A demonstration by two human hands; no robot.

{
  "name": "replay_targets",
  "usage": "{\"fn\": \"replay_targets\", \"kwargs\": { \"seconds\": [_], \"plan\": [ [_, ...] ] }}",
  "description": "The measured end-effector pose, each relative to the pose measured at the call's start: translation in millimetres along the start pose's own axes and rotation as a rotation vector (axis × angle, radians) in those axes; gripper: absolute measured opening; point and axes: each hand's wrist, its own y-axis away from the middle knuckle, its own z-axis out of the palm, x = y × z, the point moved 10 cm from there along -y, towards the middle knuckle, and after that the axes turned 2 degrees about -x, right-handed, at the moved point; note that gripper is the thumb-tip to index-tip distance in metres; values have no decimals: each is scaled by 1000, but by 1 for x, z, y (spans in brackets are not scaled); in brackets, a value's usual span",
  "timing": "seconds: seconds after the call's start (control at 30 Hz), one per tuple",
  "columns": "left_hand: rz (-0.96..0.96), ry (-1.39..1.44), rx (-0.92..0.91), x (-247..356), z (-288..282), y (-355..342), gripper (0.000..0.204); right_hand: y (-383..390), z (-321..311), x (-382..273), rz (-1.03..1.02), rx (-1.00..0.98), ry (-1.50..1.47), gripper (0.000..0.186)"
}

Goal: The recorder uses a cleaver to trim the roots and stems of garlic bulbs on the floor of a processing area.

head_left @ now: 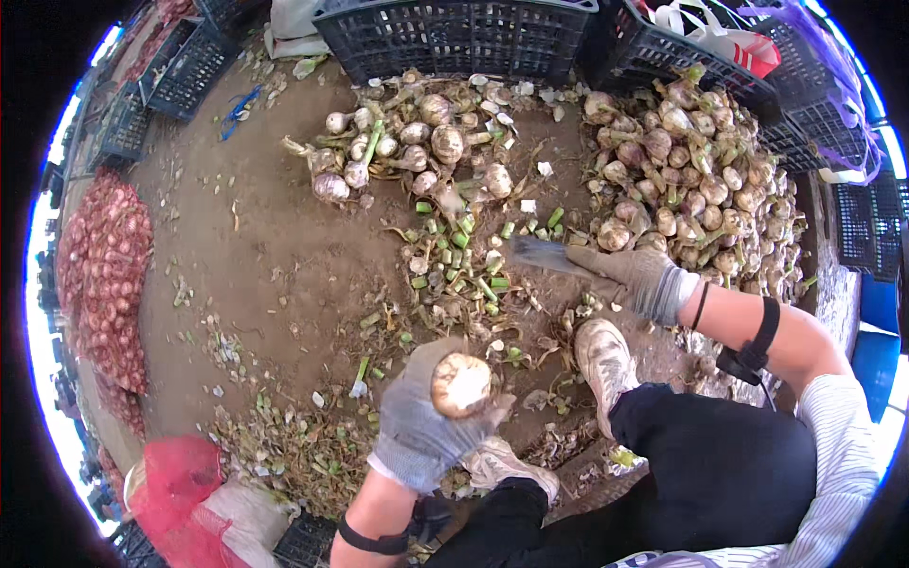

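Note:
My left hand (417,417), in a grey work glove, is closed around a garlic bulb (462,385) whose pale face points up. My right hand (636,282), gloved too, grips a knife (547,256); its grey blade points left and is a little blurred, and the handle is hidden in the fingers. Below the blade, cut green stem pieces (461,270) litter the ground. Beyond my right hand rises a large heap of garlic bulbs (682,180) with stems. A smaller group of garlic bulbs (414,134) lies farther off, left of the heap.
Black plastic crates (454,40) line the far side, with more at the far left. Red mesh sacks of garlic (106,275) stand along the left. A person in a red head covering (180,492) is at the lower left. My shoes (603,364) rest among dry peelings.

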Motion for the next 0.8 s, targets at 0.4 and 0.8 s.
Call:
{"fn": "replay_targets", "kwargs": {
  "seconds": [0.4, 0.8],
  "plan": [
    [418, -558, -323, 2, 33, 3, 25, 12, 38, -43, -118, -380, -310, 54],
    [-50, 503, -409, -1, 72, -107, 81, 55, 86, 119, 557, -440, -313, 58]
  ]
}}
